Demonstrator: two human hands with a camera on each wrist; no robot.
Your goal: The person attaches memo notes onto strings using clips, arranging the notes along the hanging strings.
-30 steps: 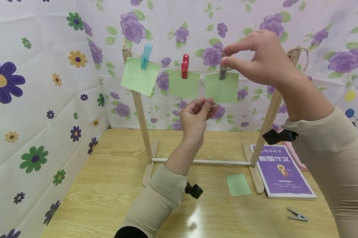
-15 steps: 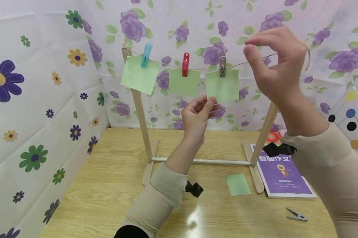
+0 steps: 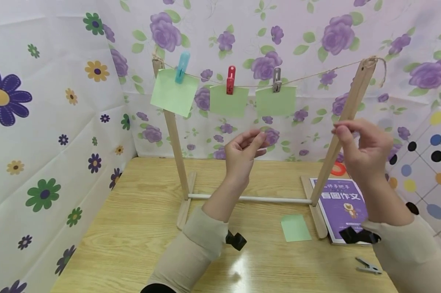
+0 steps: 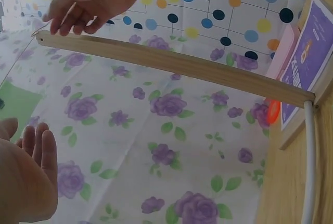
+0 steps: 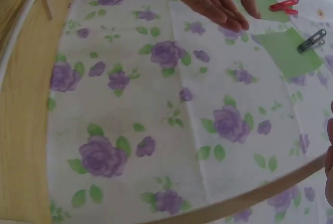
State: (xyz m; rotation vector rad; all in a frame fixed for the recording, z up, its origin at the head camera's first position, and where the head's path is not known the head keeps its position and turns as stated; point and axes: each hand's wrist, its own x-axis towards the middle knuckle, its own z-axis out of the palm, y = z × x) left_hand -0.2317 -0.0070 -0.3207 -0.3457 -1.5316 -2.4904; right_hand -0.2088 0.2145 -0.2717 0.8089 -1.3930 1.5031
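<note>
Three green paper notes hang from a twine line [image 3: 308, 77]. A blue clothespin [image 3: 182, 67] clips the tilted left note [image 3: 174, 93], a red clothespin [image 3: 230, 80] the middle note [image 3: 229, 103], and a grey clothespin [image 3: 277, 80] the right note [image 3: 275, 103]. Just below the right note, my left hand [image 3: 240, 156] is raised with loosely bent fingers, holding nothing and apart from the paper. My right hand [image 3: 368, 148] is in front of the right wooden post [image 3: 356, 93], thumb and fingers close together; nothing shows in it in the left wrist view.
Another green note [image 3: 295, 228] lies on the table [image 3: 139, 240]. A second grey clothespin [image 3: 368, 266] lies near the front right. Beside the stand's right foot is a purple book [image 3: 339, 207], with a red ring [image 3: 338, 169] behind. A white rod [image 3: 264, 199] joins the posts.
My right hand has let go of the grey clothespin and moved right and down. My left hand has come off the right note's lower edge, and the note hangs free.
</note>
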